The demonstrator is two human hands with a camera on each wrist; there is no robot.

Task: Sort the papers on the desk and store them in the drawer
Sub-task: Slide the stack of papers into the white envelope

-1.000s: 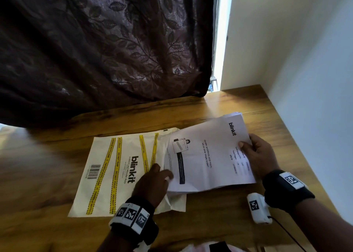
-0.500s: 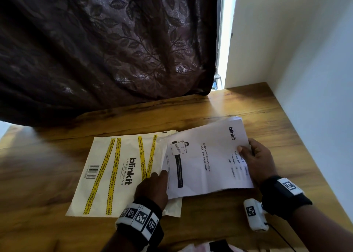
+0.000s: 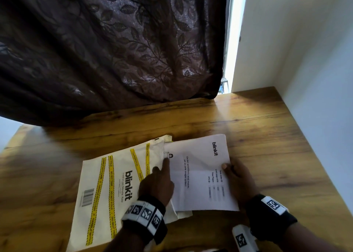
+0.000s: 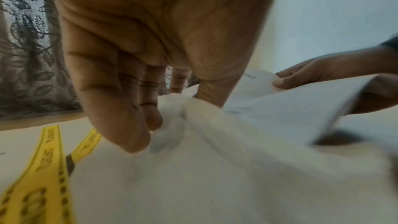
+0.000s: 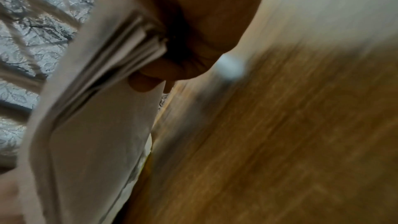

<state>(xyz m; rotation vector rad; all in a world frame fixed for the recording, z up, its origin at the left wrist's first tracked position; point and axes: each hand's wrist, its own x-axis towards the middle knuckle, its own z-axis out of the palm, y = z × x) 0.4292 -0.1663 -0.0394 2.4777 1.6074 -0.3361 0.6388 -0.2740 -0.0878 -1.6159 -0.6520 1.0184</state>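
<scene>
A cream blinkit envelope point(image 3: 107, 184) with yellow tape stripes lies flat on the wooden desk point(image 3: 267, 137). A stack of white printed papers point(image 3: 198, 175) lies to its right, its left edge tucked under the envelope's open edge. My left hand point(image 3: 158, 181) pinches that open edge of the envelope point(image 4: 193, 176) between thumb and fingers point(image 4: 120, 125). My right hand point(image 3: 238, 179) grips the stack at its right edge, thumb on top. In the right wrist view the papers point(image 5: 96, 125) show as several layered sheets under my thumb. No drawer is in view.
A dark leaf-patterned curtain point(image 3: 114, 51) hangs over the desk's far edge. A white wall point(image 3: 315, 60) borders the desk on the right. A small white tagged device point(image 3: 243, 238) sits by my right wrist at the near edge.
The paper stack has slid left, with its left edge now under the envelope's edge. My left hand has moved up to the envelope's mouth, and my right hand has followed the stack.
</scene>
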